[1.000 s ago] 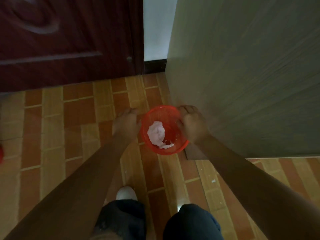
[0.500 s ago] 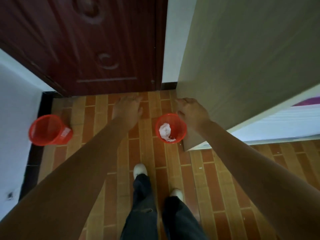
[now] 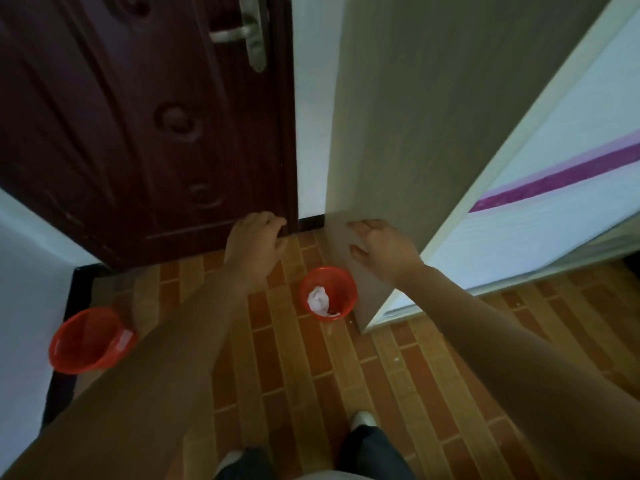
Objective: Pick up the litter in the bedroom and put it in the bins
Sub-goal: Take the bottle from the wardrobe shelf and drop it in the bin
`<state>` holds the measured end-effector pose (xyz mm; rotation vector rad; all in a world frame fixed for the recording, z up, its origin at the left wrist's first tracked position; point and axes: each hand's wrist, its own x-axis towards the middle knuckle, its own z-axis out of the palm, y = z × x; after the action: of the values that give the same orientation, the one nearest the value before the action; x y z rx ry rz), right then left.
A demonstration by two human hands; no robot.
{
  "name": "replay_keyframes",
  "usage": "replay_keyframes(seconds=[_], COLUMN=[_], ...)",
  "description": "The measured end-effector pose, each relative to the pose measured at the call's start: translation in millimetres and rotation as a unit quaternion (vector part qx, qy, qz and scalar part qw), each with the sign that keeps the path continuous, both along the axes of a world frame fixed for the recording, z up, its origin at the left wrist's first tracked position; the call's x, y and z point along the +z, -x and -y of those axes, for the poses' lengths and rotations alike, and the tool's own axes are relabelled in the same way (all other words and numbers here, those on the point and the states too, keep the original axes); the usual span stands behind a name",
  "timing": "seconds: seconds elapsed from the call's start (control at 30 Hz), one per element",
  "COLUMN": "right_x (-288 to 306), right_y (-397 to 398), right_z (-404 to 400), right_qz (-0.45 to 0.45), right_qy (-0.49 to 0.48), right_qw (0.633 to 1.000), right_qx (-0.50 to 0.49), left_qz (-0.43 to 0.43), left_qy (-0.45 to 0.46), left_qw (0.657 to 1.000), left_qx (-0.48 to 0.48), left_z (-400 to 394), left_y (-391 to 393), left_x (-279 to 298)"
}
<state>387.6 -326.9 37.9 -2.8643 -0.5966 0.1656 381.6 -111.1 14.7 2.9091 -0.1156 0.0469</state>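
A small red mesh bin stands on the floor beside the corner of a grey wardrobe panel, with crumpled white litter inside it. A second red bin stands by the left wall and looks empty. My left hand hovers above and left of the first bin, fingers apart, holding nothing. My right hand hovers above and right of that bin, fingers loosely spread, also holding nothing. Both hands are apart from the bin.
A dark red door with a metal handle fills the upper left. The grey wardrobe side rises on the right, next to a white panel with a purple stripe. Brick-patterned floor lies underfoot.
Both hands let go of the red bin with the litter and rose away from it. My view lifted, so the second bin and door handle came into sight.
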Motion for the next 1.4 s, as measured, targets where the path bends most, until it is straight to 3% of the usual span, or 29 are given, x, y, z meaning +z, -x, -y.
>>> replay_keyframes(seconds=[0.37,0.83,1.1,1.4], right_x=[25.3,44.1,52.2,60.6], right_y=[118.9,339.2,450.1,494.2], right_z=[-51.5,-25.9,-22.6,-31.3], right_qz=[0.021,0.039,0.028,0.083], right_qy=[0.009,0.060,0.043,0.036], right_qw=[0.969,0.857,0.805,0.777], right_qx=[-0.244,-0.511,-0.591,-0.623], left_qz=[0.036,0.016,0.015,0.042], left_qy=[-0.020,0.026,0.028,0.033], left_qw=[0.972,0.876,0.828,0.800], left_qx=[-0.232,-0.481,-0.560,-0.597], left_z=[-52.2,35.3,85.1,106.1], left_y=[21.1,131.2,217.8,259.3], left_x=[19.4,53.0,71.1,78.7])
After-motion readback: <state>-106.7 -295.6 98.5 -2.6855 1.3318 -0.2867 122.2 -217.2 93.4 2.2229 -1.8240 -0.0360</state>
